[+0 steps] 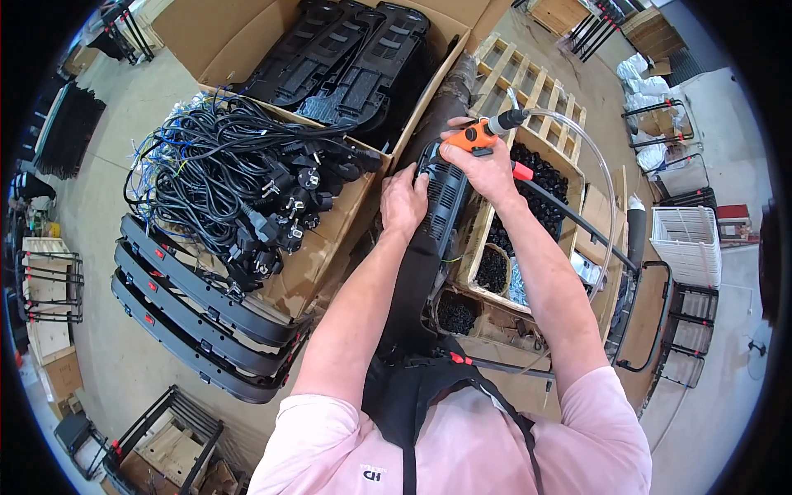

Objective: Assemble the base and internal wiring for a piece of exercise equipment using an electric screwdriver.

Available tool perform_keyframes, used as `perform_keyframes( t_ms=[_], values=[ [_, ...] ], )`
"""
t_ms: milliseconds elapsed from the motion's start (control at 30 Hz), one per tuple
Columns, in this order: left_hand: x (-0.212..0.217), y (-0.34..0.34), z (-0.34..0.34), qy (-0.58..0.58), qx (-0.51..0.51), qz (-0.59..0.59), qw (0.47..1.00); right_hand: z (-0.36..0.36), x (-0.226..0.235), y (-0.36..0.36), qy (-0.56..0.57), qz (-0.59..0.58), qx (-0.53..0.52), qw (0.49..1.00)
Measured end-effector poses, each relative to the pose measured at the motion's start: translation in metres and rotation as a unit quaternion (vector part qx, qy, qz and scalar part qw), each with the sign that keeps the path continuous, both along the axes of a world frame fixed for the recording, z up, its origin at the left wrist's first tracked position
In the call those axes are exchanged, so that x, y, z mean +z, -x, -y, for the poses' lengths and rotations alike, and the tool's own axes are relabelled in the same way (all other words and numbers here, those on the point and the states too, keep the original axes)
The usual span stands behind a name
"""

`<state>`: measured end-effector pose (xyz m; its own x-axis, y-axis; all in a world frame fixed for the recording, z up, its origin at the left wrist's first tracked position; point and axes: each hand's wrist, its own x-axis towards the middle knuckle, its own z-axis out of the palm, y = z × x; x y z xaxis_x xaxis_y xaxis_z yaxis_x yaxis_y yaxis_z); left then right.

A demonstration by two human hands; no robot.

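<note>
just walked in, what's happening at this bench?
A person in a pink shirt is working on a long black slotted part. The right hand grips an orange power screwdriver fed by a clear hose, tip down on the part. The left hand lies flat on the part, steadying it. A box of black power cords sits to the left; a wooden tray of small black pieces to the right.

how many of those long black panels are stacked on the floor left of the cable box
3. They lie side by side below the cable box: the nearest one, a middle one, and the outermost. More may be hidden underneath.
</note>
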<state>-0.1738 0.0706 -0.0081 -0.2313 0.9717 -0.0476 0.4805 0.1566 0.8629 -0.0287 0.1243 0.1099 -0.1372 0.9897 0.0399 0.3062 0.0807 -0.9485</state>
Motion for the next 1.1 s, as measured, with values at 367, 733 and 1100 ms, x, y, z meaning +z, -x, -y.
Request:
perform_keyframes(
  t_ms=[367, 733, 1100],
  values=[
    [0.006, 0.002, 0.002, -0.005, -0.002, 0.018, 1.000, -0.002, 0.001, 0.007, -0.023, 0.024, -0.016, 0.999],
    [0.000, 0.001, 0.001, -0.016, -0.003, 0.011, 1.000, -0.003, 0.002, 0.022, -0.001, 0.031, -0.026, 0.999],
    [0.001, 0.001, 0.001, 0.007, -0.015, 0.006, 1.000, 0.006, -0.002, 0.010, -0.026, 0.055, -0.038, 0.997]
  ],
)
